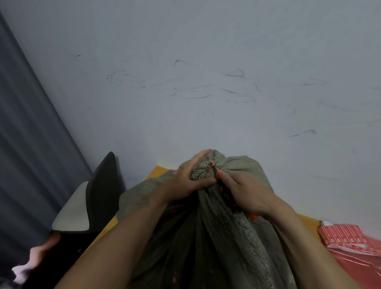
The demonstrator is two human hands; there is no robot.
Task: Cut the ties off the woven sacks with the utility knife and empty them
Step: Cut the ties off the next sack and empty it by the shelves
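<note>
The right hand point(247, 192), just right of the frame's centre, is closed around the knife point(218, 175). Its orange handle runs under the palm: one end shows past the index finger, another orange bit pokes out below the heel of the hand. The forefinger lies stretched along the handle, pointing up-left. The blade tip meets the tie point(211, 165), a thin red-orange band wound round the gathered neck of the sack point(213, 233). Whether the blade has bitten into the tie is too small to tell.

The left hand point(187, 180), just left of the right one, presses on the sack's bunched top. Its fingers curl over the cloth beside the tie, the thumb lies along the lower edge of the neck, and the fingertips reach to the topmost fold. It grips the fabric rather than lying flat. The two hands nearly touch at the neck.

The sack is grey-green, loosely woven, and fills the lower middle of the frame, standing upright between both bare forearms. Reddish shapes show faintly through its weave. Yellow board point(157, 171) peeks out behind it on both sides.

At lower right lies a red printed carton point(354, 241). At lower left stands a dark panel point(103, 195) with a pale face, and pink cloth point(31, 261) below it. A grey curtain point(15, 134) hangs down the left edge. A scuffed pale wall point(224, 63) fills the upper frame.
</note>
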